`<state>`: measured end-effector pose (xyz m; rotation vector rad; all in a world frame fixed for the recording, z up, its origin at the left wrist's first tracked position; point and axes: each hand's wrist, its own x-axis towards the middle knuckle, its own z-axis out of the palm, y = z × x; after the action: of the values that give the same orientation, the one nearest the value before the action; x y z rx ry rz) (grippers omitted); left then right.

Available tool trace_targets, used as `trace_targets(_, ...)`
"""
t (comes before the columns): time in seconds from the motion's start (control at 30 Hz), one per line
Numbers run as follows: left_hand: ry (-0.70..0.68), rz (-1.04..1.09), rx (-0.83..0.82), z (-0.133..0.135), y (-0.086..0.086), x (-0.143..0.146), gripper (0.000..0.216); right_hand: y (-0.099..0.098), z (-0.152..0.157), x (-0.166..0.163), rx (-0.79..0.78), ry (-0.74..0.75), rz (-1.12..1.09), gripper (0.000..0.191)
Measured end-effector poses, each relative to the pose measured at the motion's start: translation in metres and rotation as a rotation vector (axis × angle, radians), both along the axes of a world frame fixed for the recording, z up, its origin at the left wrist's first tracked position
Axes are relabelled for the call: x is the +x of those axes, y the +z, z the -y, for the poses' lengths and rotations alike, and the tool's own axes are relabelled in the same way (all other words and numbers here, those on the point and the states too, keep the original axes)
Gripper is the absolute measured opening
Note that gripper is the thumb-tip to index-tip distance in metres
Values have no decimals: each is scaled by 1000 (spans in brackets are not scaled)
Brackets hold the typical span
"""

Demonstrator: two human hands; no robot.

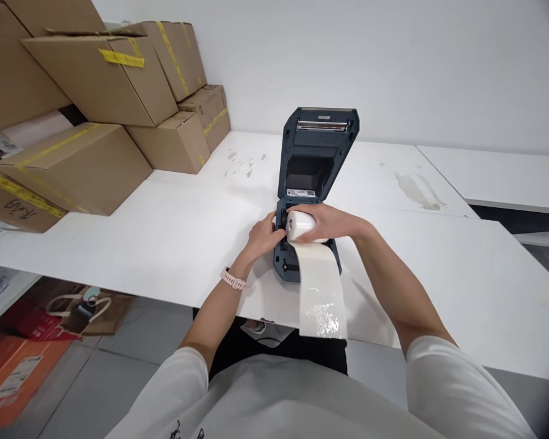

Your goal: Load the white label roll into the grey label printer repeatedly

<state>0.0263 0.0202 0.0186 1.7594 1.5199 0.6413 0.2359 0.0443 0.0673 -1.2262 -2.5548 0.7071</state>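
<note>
A dark blue label printer [318,152] stands on the white table [165,238] with its lid raised. My right hand [333,222] is closed around a white label roll [299,225], held over the printer's open bay. A loose strip of labels [322,292] trails from the roll toward me and hangs past the table's front edge. My left hand [263,235] rests on the left side of the bay, fingers curled against the printer's inner parts. A pink watch sits on that wrist.
Several taped cardboard boxes [96,116] are stacked at the back left of the table. A second white table [498,174] adjoins on the right. Bags and an orange box [13,366] lie on the floor at lower left.
</note>
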Motion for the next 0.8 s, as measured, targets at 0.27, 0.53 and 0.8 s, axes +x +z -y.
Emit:
trace_targets(0.27,-5,47,21,-1,-7,-1,70,-19,33,114,-53,-524,-754,92)
trace_targets(0.53,0,70,6,-1,-7,-1,70,-99,8,149,-202,-706,-875,96)
trace_targets(0.8,13,82,1,-1,-6,0,71,-109,20,140,-141,-726,-593,75)
